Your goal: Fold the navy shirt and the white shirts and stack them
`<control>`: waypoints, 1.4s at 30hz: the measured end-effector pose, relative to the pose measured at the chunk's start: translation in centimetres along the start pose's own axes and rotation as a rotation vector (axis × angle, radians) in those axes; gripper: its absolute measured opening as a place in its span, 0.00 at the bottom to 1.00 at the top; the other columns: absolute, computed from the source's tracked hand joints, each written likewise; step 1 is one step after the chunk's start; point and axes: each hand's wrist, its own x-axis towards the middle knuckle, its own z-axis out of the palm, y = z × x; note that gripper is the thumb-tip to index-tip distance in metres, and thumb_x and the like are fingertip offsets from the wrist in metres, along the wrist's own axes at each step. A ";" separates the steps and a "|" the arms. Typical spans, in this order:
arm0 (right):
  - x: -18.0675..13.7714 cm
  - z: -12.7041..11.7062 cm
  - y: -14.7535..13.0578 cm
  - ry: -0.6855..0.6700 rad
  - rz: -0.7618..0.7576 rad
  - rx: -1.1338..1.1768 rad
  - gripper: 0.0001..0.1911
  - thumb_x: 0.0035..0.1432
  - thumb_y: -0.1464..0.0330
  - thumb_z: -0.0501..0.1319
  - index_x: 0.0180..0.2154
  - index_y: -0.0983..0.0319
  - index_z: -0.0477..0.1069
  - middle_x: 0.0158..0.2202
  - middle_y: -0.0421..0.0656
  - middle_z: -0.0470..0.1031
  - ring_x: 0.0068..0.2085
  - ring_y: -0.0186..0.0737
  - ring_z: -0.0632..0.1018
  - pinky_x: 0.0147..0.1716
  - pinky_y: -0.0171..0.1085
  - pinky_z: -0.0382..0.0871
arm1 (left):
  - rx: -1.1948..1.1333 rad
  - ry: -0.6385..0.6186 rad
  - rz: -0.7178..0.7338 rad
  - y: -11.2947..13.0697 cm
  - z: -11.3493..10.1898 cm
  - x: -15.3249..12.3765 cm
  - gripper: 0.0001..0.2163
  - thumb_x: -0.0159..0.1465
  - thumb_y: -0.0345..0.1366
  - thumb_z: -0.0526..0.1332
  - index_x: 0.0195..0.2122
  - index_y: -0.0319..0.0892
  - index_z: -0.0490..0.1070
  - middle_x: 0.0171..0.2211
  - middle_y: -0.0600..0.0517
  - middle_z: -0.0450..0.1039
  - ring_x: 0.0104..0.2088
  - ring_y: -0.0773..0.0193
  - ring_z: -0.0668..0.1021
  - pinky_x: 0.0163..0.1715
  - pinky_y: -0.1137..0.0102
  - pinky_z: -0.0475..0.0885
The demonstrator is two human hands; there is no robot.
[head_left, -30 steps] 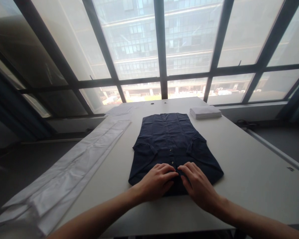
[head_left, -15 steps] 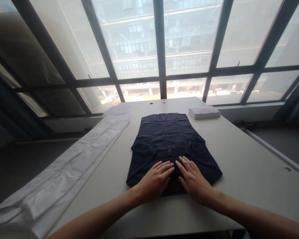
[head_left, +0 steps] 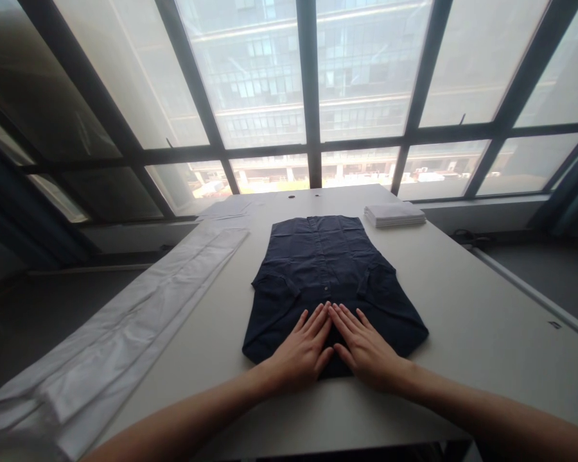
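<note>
A dark navy shirt (head_left: 320,256) lies spread on the white table (head_left: 212,346), its button placket running down the middle and its sleeves folded in across it. Flat on the shirt's near end rests my left hand (head_left: 303,346), fingers stretched out and pointing away from me. My right hand (head_left: 363,346) lies flat beside it, fingers also extended. The fingertips of both hands meet near the middle, just below a small button. Neither hand grips the cloth.
Along the table's left side stretches a long white folded cloth (head_left: 139,314), its near end rumpled. A stack of folded white cloths (head_left: 395,215) sits at the far right. Thin white sheets (head_left: 226,208) lie at the far left. Large windows (head_left: 264,77) rise behind the table.
My two hands have moved inward toward each other, so their fingertips now touch. The shirt stays where it was.
</note>
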 end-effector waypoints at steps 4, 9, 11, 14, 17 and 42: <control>0.0 0.1 0.0 -0.009 0.017 -0.019 0.34 0.69 0.61 0.48 0.71 0.66 0.42 0.72 0.48 0.43 0.72 0.47 0.48 0.69 0.55 0.43 | 0.019 -0.013 -0.010 -0.1 0.3 0.0 0.33 0.74 0.49 0.45 0.73 0.42 0.29 0.72 0.43 0.38 0.72 0.53 0.45 0.69 0.52 0.47; 0.0 0.6 0.1 0.004 0.023 -0.029 0.34 0.70 0.60 0.48 0.71 0.66 0.45 0.72 0.49 0.45 0.71 0.48 0.50 0.69 0.55 0.44 | 0.038 -0.013 -0.009 -0.1 0.5 0.0 0.33 0.74 0.49 0.45 0.73 0.41 0.32 0.72 0.43 0.41 0.71 0.53 0.45 0.69 0.53 0.46; 0.1 0.6 0.1 0.009 0.027 -0.027 0.34 0.69 0.61 0.48 0.71 0.66 0.46 0.72 0.49 0.45 0.71 0.48 0.50 0.69 0.55 0.45 | 0.042 -0.009 -0.010 -0.1 0.5 0.1 0.33 0.74 0.49 0.45 0.73 0.41 0.32 0.72 0.43 0.41 0.71 0.53 0.45 0.69 0.53 0.46; 0.1 0.4 0.0 -0.011 0.032 -0.030 0.34 0.69 0.61 0.49 0.70 0.67 0.46 0.72 0.49 0.44 0.72 0.47 0.50 0.69 0.55 0.44 | 0.051 -0.026 -0.014 -0.2 0.5 0.1 0.33 0.74 0.49 0.45 0.73 0.41 0.32 0.72 0.43 0.40 0.72 0.53 0.45 0.69 0.53 0.46; 0.2 0.1 -0.1 -0.027 0.035 -0.032 0.34 0.69 0.60 0.48 0.70 0.67 0.47 0.72 0.48 0.44 0.72 0.47 0.49 0.69 0.55 0.44 | 0.061 -0.037 -0.018 -0.2 0.5 0.2 0.33 0.74 0.50 0.45 0.73 0.42 0.33 0.72 0.43 0.41 0.72 0.53 0.45 0.68 0.53 0.46; 0.9 -0.3 1.2 -0.034 0.051 0.005 0.34 0.68 0.60 0.49 0.71 0.64 0.47 0.72 0.49 0.46 0.72 0.47 0.49 0.69 0.55 0.43 | -0.031 -0.023 -0.080 -0.4 0.3 1.7 0.32 0.73 0.50 0.47 0.73 0.42 0.41 0.72 0.45 0.41 0.72 0.56 0.46 0.69 0.55 0.45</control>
